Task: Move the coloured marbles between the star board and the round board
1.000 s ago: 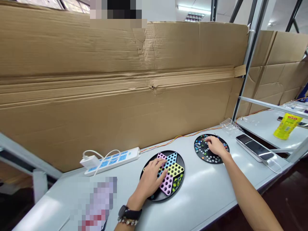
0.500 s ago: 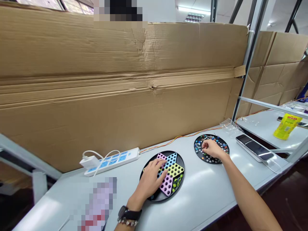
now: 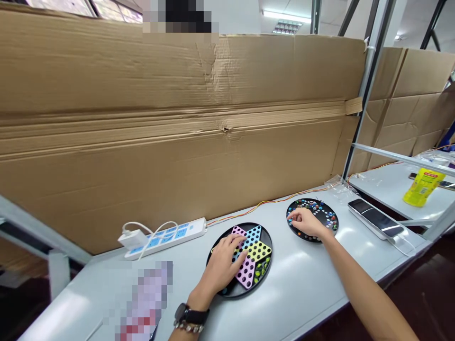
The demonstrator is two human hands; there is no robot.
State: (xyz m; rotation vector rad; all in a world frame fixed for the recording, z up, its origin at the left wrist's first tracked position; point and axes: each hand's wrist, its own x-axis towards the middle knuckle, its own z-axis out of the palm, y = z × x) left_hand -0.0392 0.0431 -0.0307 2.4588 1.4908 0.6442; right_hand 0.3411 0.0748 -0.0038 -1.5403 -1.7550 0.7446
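black round chinese checkers board (image 3: 266, 239) sits on the white table (image 3: 291, 289), with a star-shaped pastel playing surface (image 3: 256, 251) in pink, blue and yellow, dotted with dark holes. the person's left hand (image 3: 222, 265) lies open and palm down across the star, covering its left part, with a black wristwatch (image 3: 186, 313) and a beaded bracelet (image 3: 188, 326) on the wrist. a few green marbles (image 3: 262, 271) sit in holes near the hand, at the board's lower right.

the hands are well apart, each at its own board. the right hand (image 3: 306, 223) is over a smaller round black board (image 3: 320, 222) to the right, fingers (image 3: 292, 216) curled down at its left edge. whether they pinch a marble cannot be told. multicoloured glass marbles (image 3: 314, 205) fill holes around the far side of that board.

behind the boards, a white power strip (image 3: 165, 239) holds a white charger (image 3: 132, 239), and an orange-and-yellow cable (image 3: 270, 202) runs along the table's back edge. a dark-screened flat device (image 3: 375, 218) lies right of the smaller board. a blurred object (image 3: 145, 303) lies left of the left hand. a tall cardboard sheet (image 3: 177, 118) stands behind it all, and a yellow pouch (image 3: 423, 188) is on a further table.
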